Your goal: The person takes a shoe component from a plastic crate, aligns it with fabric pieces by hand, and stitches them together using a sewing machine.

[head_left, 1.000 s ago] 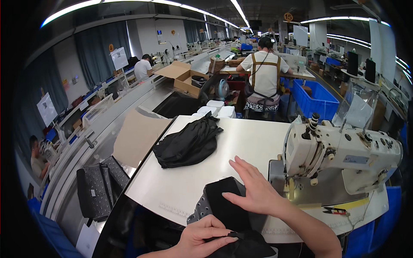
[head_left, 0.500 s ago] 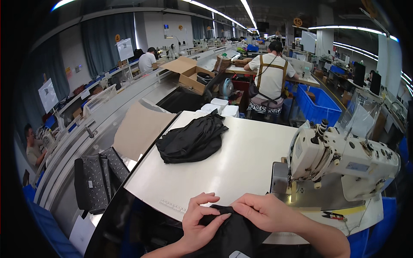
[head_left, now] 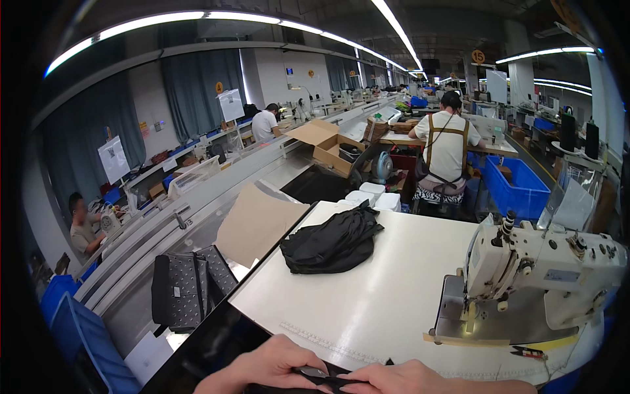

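Observation:
My left hand (head_left: 281, 362) and my right hand (head_left: 396, 378) are close together at the table's near edge. Each pinches a piece of black fabric (head_left: 323, 382), with thumbs and fingers drawn together on it. Most of this fabric falls below the lower rim of the picture. A crumpled bundle of black cloth (head_left: 331, 240) lies farther back on the white table (head_left: 400, 289), apart from both hands. To the right of my right hand stands a white sewing machine (head_left: 545, 266), a light glowing at its needle area. Small thread snips (head_left: 527, 352) lie in front of it.
Left of the table are a patterned grey-black bag piece (head_left: 190, 289) and a beige sheet (head_left: 256, 223). Ahead, a co-worker (head_left: 447, 148) sits beside a blue crate (head_left: 515, 187). An opened cardboard box (head_left: 331, 154) stands behind the table, near white containers (head_left: 374, 196).
The view has tilted up and turned left, so the scene sits lower and farther right. Both hands have come down toward me with the black fabric, which is now mostly out of sight.

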The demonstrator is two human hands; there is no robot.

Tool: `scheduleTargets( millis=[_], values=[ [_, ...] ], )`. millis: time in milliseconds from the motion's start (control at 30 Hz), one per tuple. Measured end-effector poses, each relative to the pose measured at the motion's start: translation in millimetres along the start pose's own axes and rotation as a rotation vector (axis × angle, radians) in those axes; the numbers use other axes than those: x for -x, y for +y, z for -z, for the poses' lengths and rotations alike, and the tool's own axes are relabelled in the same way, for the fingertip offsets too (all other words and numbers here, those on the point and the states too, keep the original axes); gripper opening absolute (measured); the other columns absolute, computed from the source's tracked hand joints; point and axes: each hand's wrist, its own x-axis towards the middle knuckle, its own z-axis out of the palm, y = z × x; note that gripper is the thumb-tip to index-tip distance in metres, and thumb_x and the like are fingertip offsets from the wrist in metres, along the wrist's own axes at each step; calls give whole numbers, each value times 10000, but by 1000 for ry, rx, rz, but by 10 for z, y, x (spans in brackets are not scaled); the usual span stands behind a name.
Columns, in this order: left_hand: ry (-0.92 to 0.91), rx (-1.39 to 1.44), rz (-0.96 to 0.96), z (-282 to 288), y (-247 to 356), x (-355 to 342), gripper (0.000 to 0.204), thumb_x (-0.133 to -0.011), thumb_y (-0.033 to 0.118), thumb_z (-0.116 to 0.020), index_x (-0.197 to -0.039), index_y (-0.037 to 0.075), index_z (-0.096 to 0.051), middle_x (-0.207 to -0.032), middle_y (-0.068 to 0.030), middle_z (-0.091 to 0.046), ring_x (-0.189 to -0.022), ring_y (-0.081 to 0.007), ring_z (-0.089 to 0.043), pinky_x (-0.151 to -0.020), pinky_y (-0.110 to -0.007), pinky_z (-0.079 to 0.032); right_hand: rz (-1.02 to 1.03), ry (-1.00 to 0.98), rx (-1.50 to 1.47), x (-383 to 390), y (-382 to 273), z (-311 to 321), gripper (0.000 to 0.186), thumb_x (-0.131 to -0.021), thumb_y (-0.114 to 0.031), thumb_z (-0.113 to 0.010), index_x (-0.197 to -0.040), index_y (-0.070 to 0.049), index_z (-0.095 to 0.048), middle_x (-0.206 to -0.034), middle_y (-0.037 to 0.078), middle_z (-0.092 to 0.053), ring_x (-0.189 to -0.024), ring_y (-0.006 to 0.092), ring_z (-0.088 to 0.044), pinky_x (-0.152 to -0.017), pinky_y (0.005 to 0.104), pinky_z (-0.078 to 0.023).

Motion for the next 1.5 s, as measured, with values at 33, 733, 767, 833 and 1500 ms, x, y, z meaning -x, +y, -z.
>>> scheduleTargets(
  millis=[33, 733, 767, 833, 1500],
  values=[
    [21, -215, 88, 174, 94, 17, 291, -759, 292, -820, -854, 53, -685, -677, -60, -654, -741, -240, -692, -674, -349, -530, -28, -23, -8, -94, 124, -68, 190, -913, -171, -641, -1028, -25, -599, -778, 201, -650, -676, 355, -669, -563, 394, -520],
    [-32, -169, -165, -1295, -682, -1699, 334, -891, 236, -666, -1145, 20, -654, -1142, -133, -671, -967, -287, -601, -849, -351, -509, -1012, 334, -790, 673, 1697, 628, 300, -1005, -166, -478, -920, 120, -513, -874, 187, -613, -734, 322, -708, -660, 364, -630],
    [-81, -136, -157, -1242, -717, -1760, 325, -902, 230, -655, -1147, 16, -654, -1113, -133, -681, -950, -288, -601, -848, -351, -506, -1051, 254, -739, 655, 1725, 702, 331, -1007, -188, -477, -916, 127, -523, -830, 191, -633, -714, 318, -712, -642, 347, -625],
    [-293, -32, -26, -1098, -738, -1947, 329, -923, 234, -635, -1165, 11, -646, -1057, -137, -691, -926, -287, -601, -860, -354, -495, -1147, 167, -537, 570, 1612, 935, 328, -998, -225, -503, -937, 93, -556, -781, 173, -644, -671, 297, -706, -617, 330, -607],
    [33, -27, -18, -1384, -734, -1990, 296, -771, 118, -772, -1045, 36, -695, -1072, -95, -665, -928, -281, -579, -763, -343, -477, 98, 17, 974, 1156, 1678, 735, 283, -733, -132, -670, -1006, -56, -687, -1037, 64, -663, -661, 109, -529, -495, 203, -434]
  ],
)
